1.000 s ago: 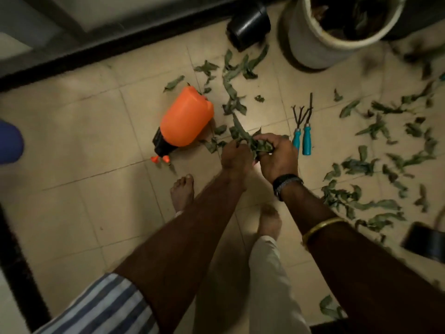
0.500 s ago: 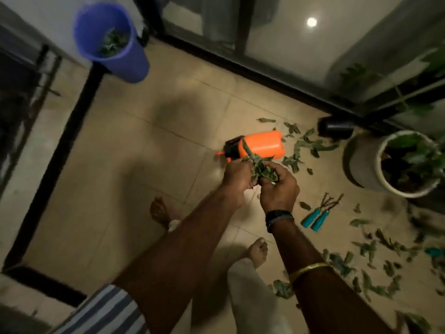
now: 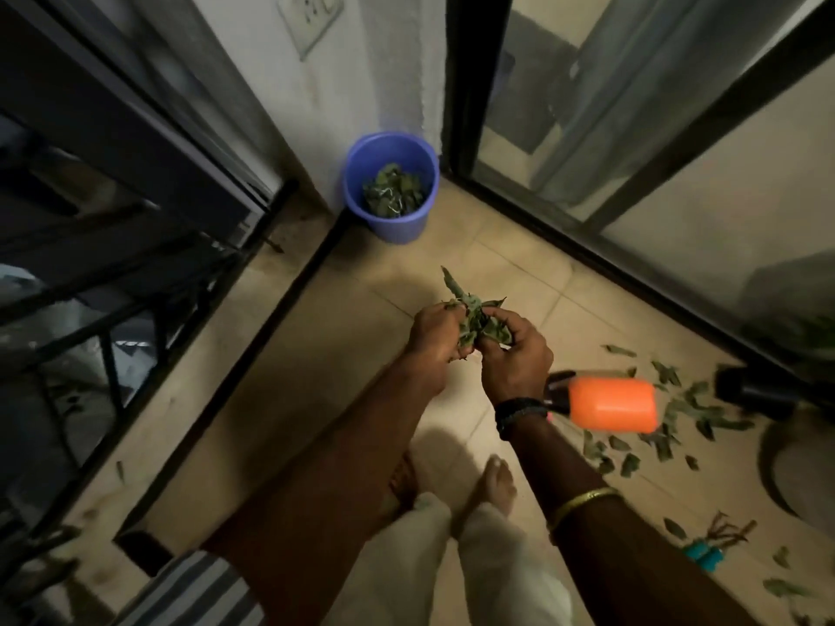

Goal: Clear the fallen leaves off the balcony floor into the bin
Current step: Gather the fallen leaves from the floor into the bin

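Both hands meet above the beige tiled balcony floor, cupped together around one bunch of crumpled green leaves. On the near side of the bunch, the left hand has its fingers curled into the leaves; the right hand closes on them from the other side, thumb and fingers wrapped round, and leaf tips stick out above the knuckles. A dark band sits on the right wrist, and a thin gold bangle further up that forearm.

A round blue plastic bin stands in the far corner of the floor, against the white wall and just beside the dark frame of the glass door. It already holds a heap of green leaves. The hands with their bunch are well short of it, over the middle of the floor.

More loose green leaves lie scattered along the right side of the floor. Among them an orange plastic spray bottle lies on its side, close to the right wrist. Near the right edge, small garden tools with teal handles rest on the tiles, blurred. A dark metal railing runs along the left edge. Two bare feet stand on the tiles below the arms.
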`<state>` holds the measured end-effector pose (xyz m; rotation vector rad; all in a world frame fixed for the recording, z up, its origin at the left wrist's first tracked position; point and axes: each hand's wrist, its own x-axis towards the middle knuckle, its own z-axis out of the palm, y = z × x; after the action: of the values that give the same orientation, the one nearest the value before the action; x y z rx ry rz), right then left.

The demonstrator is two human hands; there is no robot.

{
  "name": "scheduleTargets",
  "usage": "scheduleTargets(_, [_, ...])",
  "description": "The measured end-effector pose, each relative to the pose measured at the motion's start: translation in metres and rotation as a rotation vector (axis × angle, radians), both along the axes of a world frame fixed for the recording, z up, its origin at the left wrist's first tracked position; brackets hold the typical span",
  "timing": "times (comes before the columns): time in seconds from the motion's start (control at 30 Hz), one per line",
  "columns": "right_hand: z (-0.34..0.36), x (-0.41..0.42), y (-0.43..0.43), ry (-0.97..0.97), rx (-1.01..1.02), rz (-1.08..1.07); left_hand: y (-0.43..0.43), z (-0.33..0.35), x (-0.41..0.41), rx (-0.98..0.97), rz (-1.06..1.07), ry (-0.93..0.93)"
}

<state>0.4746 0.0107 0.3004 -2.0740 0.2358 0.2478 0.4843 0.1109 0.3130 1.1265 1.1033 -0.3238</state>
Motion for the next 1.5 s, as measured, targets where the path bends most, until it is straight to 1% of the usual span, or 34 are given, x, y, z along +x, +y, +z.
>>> scheduleTargets(0.13, [0.001,0.044,0.064,0.006,0.031,0.051,0.063,-0.004,0.038,-0.003,0.064,0.003])
scheduleTargets(0.23, [-0.006,0.088,0.105,-0.01,0.035,0.057,0.103,-0.012,0.082,0.002,0.093,0.007])
scheduleTargets(0.43, [-0.026,0.172,0.158,-0.025,0.008,0.103,0.158,-0.025,0.16,0.005,0.079,0.032])
scheduleTargets(0.6, [-0.045,0.235,0.194,0.076,-0.037,0.177,0.202,-0.05,0.21,-0.021,0.092,0.026])
scheduleTargets(0.73, [-0.059,0.268,0.223,0.181,-0.028,0.206,0.232,-0.076,0.245,-0.041,0.118,0.079])
scheduleTargets(0.8, [-0.067,0.285,0.236,0.253,-0.051,0.232,0.249,-0.089,0.26,-0.022,0.042,0.101])
scheduleTargets(0.9, [-0.08,0.306,0.252,0.356,-0.108,0.288,0.266,-0.101,0.283,-0.072,-0.071,0.091])
scheduleTargets(0.97, [-0.086,0.315,0.258,0.396,-0.162,0.327,0.275,-0.109,0.295,-0.046,-0.134,0.104])
scheduleTargets(1.03, [-0.088,0.32,0.263,0.403,-0.189,0.322,0.282,-0.115,0.302,-0.013,-0.193,0.124])
scheduleTargets(1.1, [-0.088,0.321,0.264,0.383,-0.21,0.282,0.285,-0.115,0.306,-0.004,-0.2,0.147])
scheduleTargets(1.17, [-0.085,0.319,0.265,0.361,-0.189,0.188,0.286,-0.111,0.31,-0.011,-0.144,0.153])
scheduleTargets(1.27, [-0.069,0.311,0.263,0.342,-0.07,-0.025,0.281,-0.09,0.319,-0.063,-0.089,0.165])
scheduleTargets(1.33, [-0.051,0.304,0.261,0.314,0.053,-0.174,0.271,-0.062,0.322,-0.075,-0.106,0.141])
scheduleTargets(1.4, [-0.025,0.298,0.256,0.279,0.145,-0.283,0.258,-0.026,0.321,-0.028,-0.166,0.096])
scheduleTargets(1.5, [0.028,0.284,0.242,0.2,0.195,-0.414,0.239,0.032,0.313,0.02,-0.269,0.06])
